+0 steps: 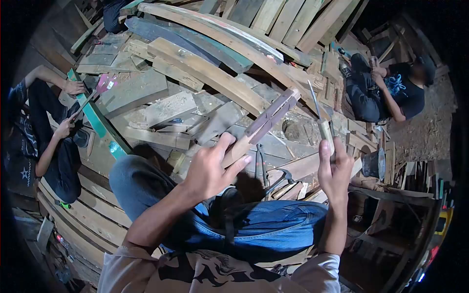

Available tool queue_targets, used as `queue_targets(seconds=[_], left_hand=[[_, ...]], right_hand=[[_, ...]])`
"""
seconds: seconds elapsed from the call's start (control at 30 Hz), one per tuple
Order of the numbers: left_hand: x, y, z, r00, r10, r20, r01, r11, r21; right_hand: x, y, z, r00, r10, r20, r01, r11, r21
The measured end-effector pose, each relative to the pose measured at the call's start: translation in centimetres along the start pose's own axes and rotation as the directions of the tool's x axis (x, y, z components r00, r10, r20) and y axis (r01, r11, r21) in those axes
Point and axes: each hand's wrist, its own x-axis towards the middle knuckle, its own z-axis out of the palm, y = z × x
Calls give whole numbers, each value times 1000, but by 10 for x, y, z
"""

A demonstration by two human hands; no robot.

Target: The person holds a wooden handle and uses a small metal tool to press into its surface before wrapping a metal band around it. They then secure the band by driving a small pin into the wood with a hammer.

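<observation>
My left hand is closed around the pale lower end of a long wooden piece. Its upper part is purplish brown, with a groove running lengthwise, and it slants up to the right. In my right hand is a narrow-bladed knife, gripped by its pale wooden handle with the thin blade pointing up. The blade stands apart from the wooden piece, to its right. Below and between my hands lie a pair of pliers and a hammer.
Planks and beams lie heaped in front. On the left, a person holds a tool against a green-painted board. Another person sits at the right. A dark metal container stands near my right hand, beside a wooden shelf.
</observation>
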Motion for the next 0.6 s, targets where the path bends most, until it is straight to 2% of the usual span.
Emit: queue_targets(seconds=[0.03,0.23,0.27,0.37,0.43,0.6], left_hand=[[0,0,1,1000,-7,2,7,1000,-10],[2,0,-1,996,31,-79,-26,998,63],[2,0,-1,996,31,-80,-26,998,64],[1,0,1,991,57,-119,-52,998,47],[2,1,1,991,21,-130,-19,1000,16],[4,1,0,993,14,-120,-15,1000,-6]], right_hand=[[0,0,0,1000,21,-4,-20,999,45],[-1,-3,-2,998,-39,47,38,999,18],[-1,-4,-4,997,4,82,-6,1000,25],[-1,-5,-4,995,-25,93,22,999,28],[-1,-5,-4,994,5,113,-9,999,40],[-1,-4,-3,990,-38,134,34,999,32]])
